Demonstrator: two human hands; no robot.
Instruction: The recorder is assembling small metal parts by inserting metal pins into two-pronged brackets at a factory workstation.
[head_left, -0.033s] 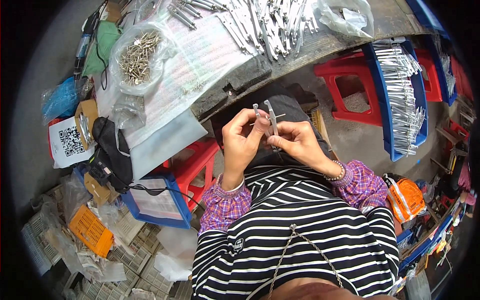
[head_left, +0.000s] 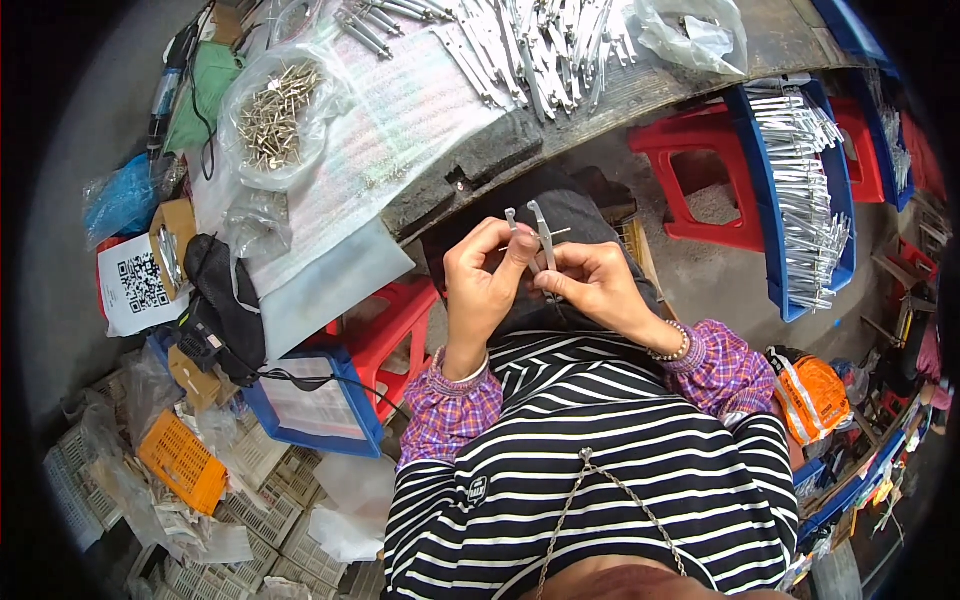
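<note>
Both hands are raised close together in front of my chest, over my dark lap. My left hand [head_left: 483, 285] pinches a small silver metal piece [head_left: 511, 216] between thumb and fingertips. My right hand [head_left: 600, 288] grips a thin pale metal strip [head_left: 545, 238] that stands upright, its top end poking above the fingers. The two parts nearly touch; whether they are joined is hidden by my fingers. Plaid cuffs and a black-and-white striped top fill the lower part of the head view.
A worn workbench [head_left: 650, 85] ahead carries a heap of metal strips [head_left: 520, 40] and a clear bag of screws [head_left: 272, 112]. A blue bin of strips [head_left: 800, 190] is on the right, beside red stools [head_left: 700, 165]. A blue tray [head_left: 310, 405] and orange crate [head_left: 180, 460] lie left.
</note>
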